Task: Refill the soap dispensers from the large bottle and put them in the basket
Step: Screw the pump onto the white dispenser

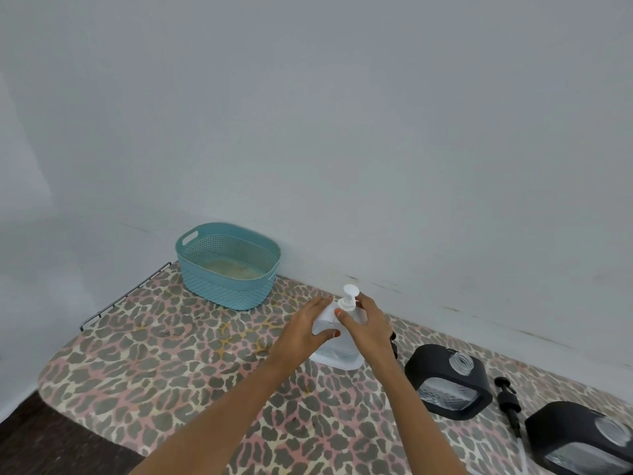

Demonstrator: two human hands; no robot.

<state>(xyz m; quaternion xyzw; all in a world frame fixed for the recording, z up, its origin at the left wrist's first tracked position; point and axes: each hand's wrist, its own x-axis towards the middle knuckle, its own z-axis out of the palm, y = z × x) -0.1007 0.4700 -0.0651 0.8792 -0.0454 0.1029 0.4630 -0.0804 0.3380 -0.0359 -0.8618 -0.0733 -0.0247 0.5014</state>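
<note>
Head view of a leopard-print covered surface [164, 354] set against a pale wall [342, 132]; a teal perforated basket [227, 267] stands at the far left corner, touching or nearly touching the wall, with nothing from the task inside it; a thin metal rail [123, 296] runs along the left edge. The large clear bottle [337, 351], capped by a white pump [348, 296], stands upright near the far edge, about midway along it. The left hand [305, 329] lies against the bottle's left shoulder, fingers extended and loosely curved around the body, thumb pressed to its front face; the right hand [368, 325] wraps the right shoulder, thumb tip touching the collar just below the pump, remaining fingers behind the neck and partly hidden. Two black-framed soap dispensers occupy the right side: the nearer-centre dispenser [448, 382] has an open threaded neck; the second dispenser [582, 440] sits at the near right corner, cropped by the frame. A detached black pump [510, 402] with its tube lies flat between them.
</note>
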